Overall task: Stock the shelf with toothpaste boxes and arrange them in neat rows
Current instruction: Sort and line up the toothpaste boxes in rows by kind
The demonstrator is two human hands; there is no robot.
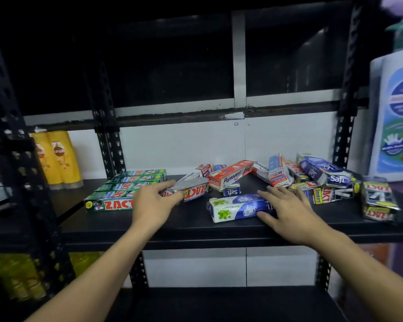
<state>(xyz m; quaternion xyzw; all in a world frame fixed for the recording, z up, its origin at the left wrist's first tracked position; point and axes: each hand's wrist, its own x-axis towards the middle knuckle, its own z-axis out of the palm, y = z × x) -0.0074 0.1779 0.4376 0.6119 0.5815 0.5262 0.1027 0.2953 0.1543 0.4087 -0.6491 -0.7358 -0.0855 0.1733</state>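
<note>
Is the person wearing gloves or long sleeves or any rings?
No gloves. The left hand and the right hand are bare. No sleeves, watch, bracelet or rings show anywhere up to the picture's edge.

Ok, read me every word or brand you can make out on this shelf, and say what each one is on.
"ZACT": front green box, silver box, black box far right
"Pepsodent": red box
"Safi": small blue box, dark blue box at right
"DOUBLE MINT", upside down: blue-and-white box
"Smokers": yellow strip on a box
Too blurred: white bottle label, yellow bottles' logos
</note>
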